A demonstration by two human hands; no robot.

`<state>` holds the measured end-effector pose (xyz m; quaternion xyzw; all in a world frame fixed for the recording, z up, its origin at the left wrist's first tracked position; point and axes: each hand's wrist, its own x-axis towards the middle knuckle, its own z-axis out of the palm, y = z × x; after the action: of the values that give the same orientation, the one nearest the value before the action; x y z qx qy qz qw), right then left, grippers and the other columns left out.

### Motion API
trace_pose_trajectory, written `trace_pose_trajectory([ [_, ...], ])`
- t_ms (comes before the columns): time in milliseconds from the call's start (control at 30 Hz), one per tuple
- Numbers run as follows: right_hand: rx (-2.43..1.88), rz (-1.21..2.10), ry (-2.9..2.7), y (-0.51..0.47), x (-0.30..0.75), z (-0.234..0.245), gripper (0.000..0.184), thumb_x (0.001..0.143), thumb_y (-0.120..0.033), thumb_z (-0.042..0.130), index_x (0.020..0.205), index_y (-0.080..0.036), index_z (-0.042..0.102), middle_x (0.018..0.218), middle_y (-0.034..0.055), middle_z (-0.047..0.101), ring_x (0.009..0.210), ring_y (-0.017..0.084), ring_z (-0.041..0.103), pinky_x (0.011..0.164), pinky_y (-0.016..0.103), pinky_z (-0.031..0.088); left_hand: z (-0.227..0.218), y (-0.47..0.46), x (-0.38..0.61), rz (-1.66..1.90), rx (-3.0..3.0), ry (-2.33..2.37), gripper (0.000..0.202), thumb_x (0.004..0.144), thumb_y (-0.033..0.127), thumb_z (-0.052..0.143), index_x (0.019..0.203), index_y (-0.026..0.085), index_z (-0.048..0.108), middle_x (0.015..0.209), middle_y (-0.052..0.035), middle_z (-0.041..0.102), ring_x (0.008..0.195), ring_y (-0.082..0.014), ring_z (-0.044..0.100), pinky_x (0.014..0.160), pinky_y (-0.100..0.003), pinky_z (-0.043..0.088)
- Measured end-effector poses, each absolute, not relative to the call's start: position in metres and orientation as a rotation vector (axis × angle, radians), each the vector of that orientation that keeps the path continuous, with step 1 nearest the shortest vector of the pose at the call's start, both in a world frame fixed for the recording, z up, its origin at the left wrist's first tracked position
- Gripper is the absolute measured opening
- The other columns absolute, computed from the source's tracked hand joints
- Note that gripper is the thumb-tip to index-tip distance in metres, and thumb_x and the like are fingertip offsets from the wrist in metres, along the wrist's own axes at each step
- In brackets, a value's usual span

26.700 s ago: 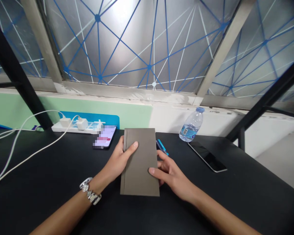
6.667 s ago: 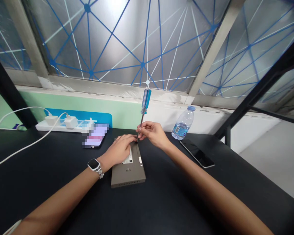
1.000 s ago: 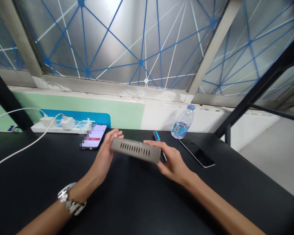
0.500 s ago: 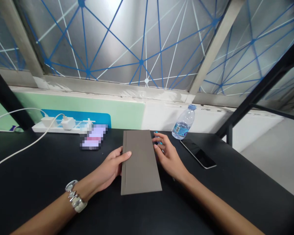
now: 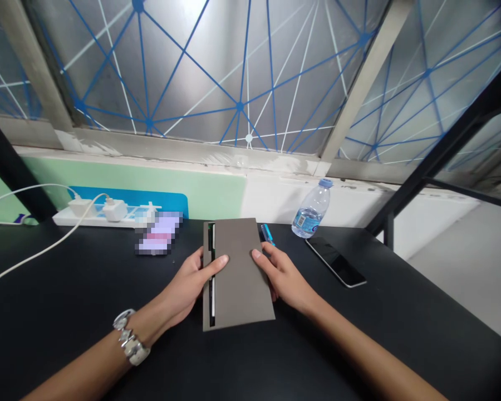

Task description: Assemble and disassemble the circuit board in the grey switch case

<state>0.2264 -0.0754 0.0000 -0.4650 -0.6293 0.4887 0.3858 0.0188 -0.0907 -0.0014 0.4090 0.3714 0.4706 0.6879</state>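
Observation:
A flat, grey-brown case the size of a notebook point(image 5: 242, 278) is held between both hands above the black table. Along its left side the cover has a gap, and a dark inside with a white edge shows through. My left hand point(image 5: 192, 281) grips the left edge, thumb on top and fingers underneath. On the opposite edge my right hand point(image 5: 286, 275) pinches the case, its thumb pressing the cover. Most fingers of both hands are hidden below. Just behind my right fingers lies a blue pen-like object point(image 5: 268, 234), partly covered.
At the right, a water bottle point(image 5: 311, 214) stands by the wall, with a dark-screened phone point(image 5: 338, 262) in front. A blurred, lilac-screened device point(image 5: 161, 234) lies at the left beside a white power strip point(image 5: 100, 216). A white cable point(image 5: 37, 259) crosses the black table point(image 5: 67, 312).
My right hand has closed onto the case's right edge from beside it. The cover has shifted away from the left strip, and a gap has opened there. My left hand keeps its grip.

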Motion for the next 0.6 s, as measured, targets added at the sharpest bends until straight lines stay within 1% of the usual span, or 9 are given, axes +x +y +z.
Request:
trace_pose_trajectory([
  [67,-1.161,1.280,-1.548,-0.075,0.226,0.000,0.035,0.090,-0.057,0.055,0.096,-0.022,0.057,0.058,-0.0049,0.055,0.034,0.008,0.042,0.028,0.017,0.032,-0.002,-0.091,0.018,1.044,0.912,0.849,0.055,0.082,0.037,0.075,0.130,0.018,0.056,0.121,-0.0147,0.069,0.103,-0.0280,0.069,0.093,-0.042,0.054],
  [133,-1.106,1.335,-1.479,-0.075,0.227,0.003,0.033,0.090,-0.055,0.057,0.094,-0.022,0.056,0.060,-0.0044,0.056,0.036,0.008,0.043,0.032,0.018,0.036,-0.003,-0.091,0.018,1.027,0.889,0.849,0.055,0.082,0.039,0.074,0.130,0.018,0.057,0.120,-0.0140,0.070,0.103,-0.0275,0.070,0.093,-0.041,0.053],
  [233,-1.018,1.336,-1.306,-0.072,0.231,0.012,0.032,0.087,-0.052,0.062,0.088,-0.021,0.059,0.067,-0.0017,0.062,0.050,0.011,0.054,0.049,0.023,0.048,-0.005,-0.088,0.018,1.044,0.793,0.888,0.054,0.084,0.043,0.071,0.131,0.020,0.056,0.120,-0.0125,0.070,0.104,-0.0265,0.069,0.093,-0.040,0.053],
  [300,-1.026,1.257,-1.167,-0.069,0.236,0.023,0.033,0.082,-0.051,0.067,0.089,-0.019,0.061,0.077,0.0011,0.066,0.061,0.014,0.060,0.058,0.024,0.050,-0.006,-0.086,0.019,1.078,0.726,0.970,0.054,0.083,0.043,0.071,0.130,0.020,0.056,0.118,-0.0119,0.071,0.103,-0.0261,0.069,0.090,-0.039,0.054],
  [367,-1.053,1.168,-1.076,-0.065,0.241,0.035,0.036,0.078,-0.051,0.069,0.092,-0.019,0.061,0.078,0.0011,0.067,0.063,0.015,0.060,0.057,0.025,0.048,-0.008,-0.085,0.020,1.071,0.717,1.039,0.054,0.082,0.040,0.071,0.129,0.020,0.055,0.114,-0.0111,0.072,0.099,-0.0261,0.070,0.085,-0.038,0.055],
  [467,-1.007,1.102,-1.174,-0.055,0.245,0.053,0.035,0.075,-0.047,0.071,0.093,-0.022,0.055,0.069,-0.0033,0.063,0.053,0.013,0.055,0.052,0.025,0.043,-0.009,-0.087,0.022,0.981,0.828,1.066,0.047,0.083,0.039,0.068,0.125,0.020,0.055,0.108,-0.0094,0.073,0.094,-0.0262,0.071,0.081,-0.037,0.056],
  [533,-1.020,1.029,-1.388,-0.046,0.243,0.066,0.032,0.074,-0.038,0.071,0.093,-0.024,0.049,0.058,-0.0078,0.056,0.043,0.010,0.044,0.046,0.022,0.034,-0.010,-0.088,0.024,0.945,0.933,1.059,0.045,0.084,0.037,0.065,0.124,0.020,0.052,0.109,-0.0100,0.072,0.096,-0.0268,0.070,0.081,-0.038,0.056],
  [567,-1.074,0.971,-1.522,-0.041,0.241,0.072,0.028,0.074,-0.032,0.069,0.092,-0.023,0.049,0.051,-0.0098,0.049,0.039,0.009,0.037,0.044,0.021,0.027,-0.011,-0.088,0.024,0.954,0.998,1.055,0.046,0.084,0.036,0.065,0.124,0.019,0.050,0.112,-0.0110,0.071,0.099,-0.0270,0.069,0.083,-0.038,0.056],
  [600,-1.123,0.928,-1.693,-0.036,0.238,0.078,0.023,0.074,-0.027,0.066,0.091,-0.023,0.050,0.048,-0.0104,0.044,0.039,0.008,0.034,0.044,0.022,0.024,-0.012,-0.088,0.024,0.973,1.075,1.052,0.047,0.084,0.036,0.064,0.125,0.018,0.048,0.116,-0.0122,0.069,0.102,-0.0271,0.068,0.086,-0.038,0.055],
])
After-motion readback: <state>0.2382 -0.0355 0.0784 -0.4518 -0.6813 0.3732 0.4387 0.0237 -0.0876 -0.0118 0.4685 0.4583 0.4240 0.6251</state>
